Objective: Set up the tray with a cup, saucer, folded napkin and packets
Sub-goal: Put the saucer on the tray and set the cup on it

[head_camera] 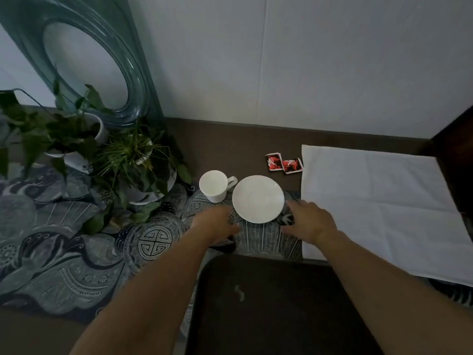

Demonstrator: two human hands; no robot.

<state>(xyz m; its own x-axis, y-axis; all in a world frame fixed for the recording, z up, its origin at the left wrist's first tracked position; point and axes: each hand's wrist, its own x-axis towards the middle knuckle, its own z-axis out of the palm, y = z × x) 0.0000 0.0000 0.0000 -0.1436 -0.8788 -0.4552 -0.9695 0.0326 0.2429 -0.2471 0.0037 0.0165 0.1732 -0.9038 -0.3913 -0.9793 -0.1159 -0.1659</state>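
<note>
A white saucer (258,199) lies on the patterned cloth, with a white cup (213,185) upright just to its left, handle toward the saucer. My left hand (216,222) reaches to the saucer's left edge and my right hand (308,221) to its right edge; both have fingers apart and hold nothing. Two red packets (283,163) lie on the brown counter behind the saucer. A white napkin (378,201) lies spread flat to the right. The dark tray (276,303) sits closest to me, below my hands, with nothing on it but a small smudge.
Potted plants (128,160) crowd the left of the counter, close to the cup. A blue-green glass ornament (84,55) leans against the wall behind them. The white wall runs along the back, and a dark panel (455,155) stands at the right edge.
</note>
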